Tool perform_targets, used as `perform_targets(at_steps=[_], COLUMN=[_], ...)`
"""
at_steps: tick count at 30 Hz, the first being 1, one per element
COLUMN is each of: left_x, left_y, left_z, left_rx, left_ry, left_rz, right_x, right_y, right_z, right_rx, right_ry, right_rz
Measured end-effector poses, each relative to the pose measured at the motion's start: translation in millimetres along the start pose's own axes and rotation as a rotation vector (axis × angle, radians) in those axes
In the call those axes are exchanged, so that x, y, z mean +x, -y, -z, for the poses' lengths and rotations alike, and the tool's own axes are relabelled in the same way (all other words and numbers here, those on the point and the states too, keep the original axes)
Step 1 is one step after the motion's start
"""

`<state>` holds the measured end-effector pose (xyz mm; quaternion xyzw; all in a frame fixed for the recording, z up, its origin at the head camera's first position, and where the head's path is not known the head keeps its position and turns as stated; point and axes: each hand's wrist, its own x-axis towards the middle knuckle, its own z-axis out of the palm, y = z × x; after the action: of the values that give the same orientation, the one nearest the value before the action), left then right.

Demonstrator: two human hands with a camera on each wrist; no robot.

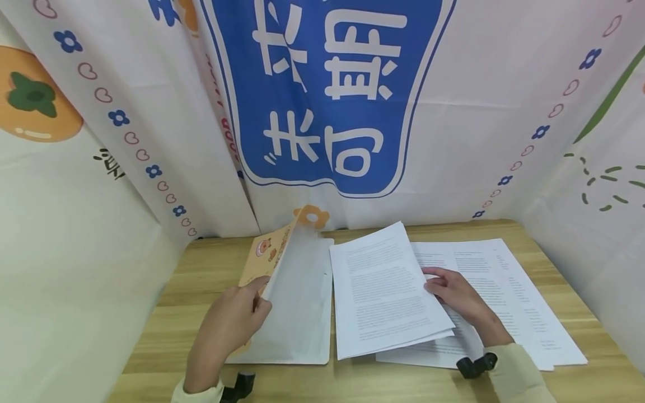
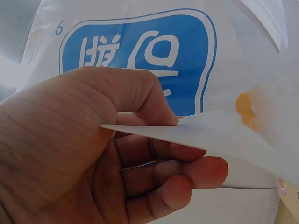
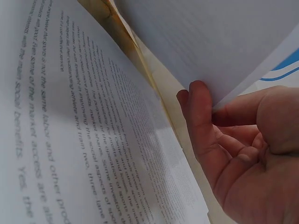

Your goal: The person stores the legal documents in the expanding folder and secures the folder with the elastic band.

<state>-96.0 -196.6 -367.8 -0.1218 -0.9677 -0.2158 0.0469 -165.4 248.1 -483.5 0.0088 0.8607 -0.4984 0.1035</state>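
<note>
On the left of the table lies a folder [image 1: 304,319] with an orange, cartoon-printed cover [image 1: 264,252] and a pale inside. Its cover stands raised at a slant, and my left hand [image 1: 229,319] pinches the edge. In the left wrist view the thin cover edge [image 2: 201,135] runs between thumb and fingers. My right hand [image 1: 461,299] pinches the right edge of some printed sheets [image 1: 385,291], tilted up beside the folder. The right wrist view shows a corner of these sheets [image 3: 205,51] between thumb and fingers; how many there are cannot be told.
More printed papers [image 1: 509,296] lie overlapping on the right, partly under the held sheets. The wooden table [image 1: 186,291] meets a white printed cloth [image 1: 453,145] at the back and sides. Dark wrist-worn devices [image 1: 476,365] sit at both wrists.
</note>
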Motion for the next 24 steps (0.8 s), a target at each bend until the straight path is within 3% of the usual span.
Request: perform_targets(at_steps=[24], left_x=[-2.2], left_y=[1.8], left_z=[3.2], left_rx=[-0.019], left_ry=[-0.011], left_rz=[-0.018], right_x=[17.3], right_y=[15], right_z=[-6], right_rx=[-0.043], right_ry=[0.01], right_rz=[0.076])
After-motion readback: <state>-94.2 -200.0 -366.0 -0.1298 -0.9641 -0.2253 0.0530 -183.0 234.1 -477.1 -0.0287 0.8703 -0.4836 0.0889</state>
